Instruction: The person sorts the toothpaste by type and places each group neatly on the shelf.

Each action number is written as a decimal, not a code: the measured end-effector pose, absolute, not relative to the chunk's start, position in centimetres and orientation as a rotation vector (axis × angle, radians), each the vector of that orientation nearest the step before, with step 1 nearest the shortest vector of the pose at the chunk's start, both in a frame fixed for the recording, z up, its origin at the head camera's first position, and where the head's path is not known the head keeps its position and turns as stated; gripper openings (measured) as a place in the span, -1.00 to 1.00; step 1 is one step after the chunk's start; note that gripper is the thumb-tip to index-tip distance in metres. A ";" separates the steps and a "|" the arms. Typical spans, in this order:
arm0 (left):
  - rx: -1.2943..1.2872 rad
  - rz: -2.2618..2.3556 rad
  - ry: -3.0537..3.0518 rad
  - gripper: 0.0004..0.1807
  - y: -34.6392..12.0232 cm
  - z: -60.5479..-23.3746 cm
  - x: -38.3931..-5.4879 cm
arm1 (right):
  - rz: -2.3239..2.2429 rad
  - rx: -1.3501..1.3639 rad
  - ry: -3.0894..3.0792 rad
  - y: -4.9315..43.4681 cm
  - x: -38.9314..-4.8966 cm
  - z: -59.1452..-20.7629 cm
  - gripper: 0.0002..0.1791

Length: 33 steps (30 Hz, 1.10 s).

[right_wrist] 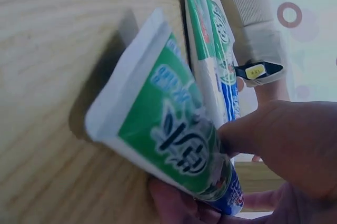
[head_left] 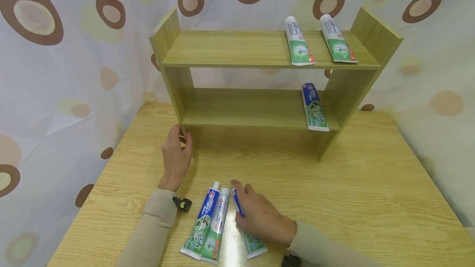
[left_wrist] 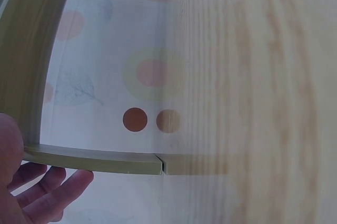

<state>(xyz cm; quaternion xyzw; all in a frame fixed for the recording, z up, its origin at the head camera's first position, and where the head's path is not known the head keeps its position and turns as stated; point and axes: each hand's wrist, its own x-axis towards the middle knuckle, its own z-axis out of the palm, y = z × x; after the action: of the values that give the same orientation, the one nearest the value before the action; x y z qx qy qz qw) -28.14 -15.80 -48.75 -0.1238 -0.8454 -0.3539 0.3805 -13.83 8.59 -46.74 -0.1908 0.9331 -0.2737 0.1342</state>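
My left hand (head_left: 176, 153) grips the lower left side panel of a wooden two-tier shelf (head_left: 237, 127); in the left wrist view its fingers (left_wrist: 58, 192) curl beneath the panel's edge. Low in the head view, my right hand (head_left: 261, 215) holds a blue and green toothpaste tube (head_left: 254, 245) between thumb and fingers. The right wrist view shows that tube's flat white crimped end (right_wrist: 124, 81) close over the table. Left of it lie another blue and green toothpaste tube (head_left: 202, 226) and a white and green toothpaste tube (head_left: 219, 226), side by side with their caps toward the shelf.
Two white and green tubes, a left one (head_left: 298, 44) and a right one (head_left: 337, 40), lie on the top shelf's right part. A blue and green tube (head_left: 314, 108) lies on the lower shelf's right end. A patterned curtain (head_left: 74, 61) hangs behind the wooden table (head_left: 389, 184).
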 end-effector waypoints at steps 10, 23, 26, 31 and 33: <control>-0.323 -0.921 -2.131 -0.79 -15.8 -48.8 -28.2 | -0.870 -0.559 2.788 9.4 -15.0 -45.3 -0.13; -0.319 -0.925 -2.147 -0.79 -15.8 -48.7 -28.2 | -0.902 -0.518 2.901 10.9 -16.5 -42.8 -0.17; -0.314 -0.929 -2.152 -0.79 -15.8 -48.7 -28.2 | -0.913 -0.508 2.924 11.2 -16.8 -42.2 -0.18; -0.310 -0.926 -2.153 -0.80 -15.8 -48.8 -28.2 | -0.920 -0.511 2.947 11.7 -17.2 -41.4 -0.22; -0.311 -0.927 -2.151 -0.80 -15.8 -48.8 -28.2 | -0.919 -0.525 2.955 11.9 -17.3 -41.1 -0.23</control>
<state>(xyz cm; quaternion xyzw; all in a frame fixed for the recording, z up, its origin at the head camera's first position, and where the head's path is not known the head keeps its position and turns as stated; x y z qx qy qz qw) -28.17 -15.81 -48.77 -0.1216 -0.8422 -0.3630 0.3796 -17.30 11.91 -41.07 -0.1673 0.9415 -0.2926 0.0012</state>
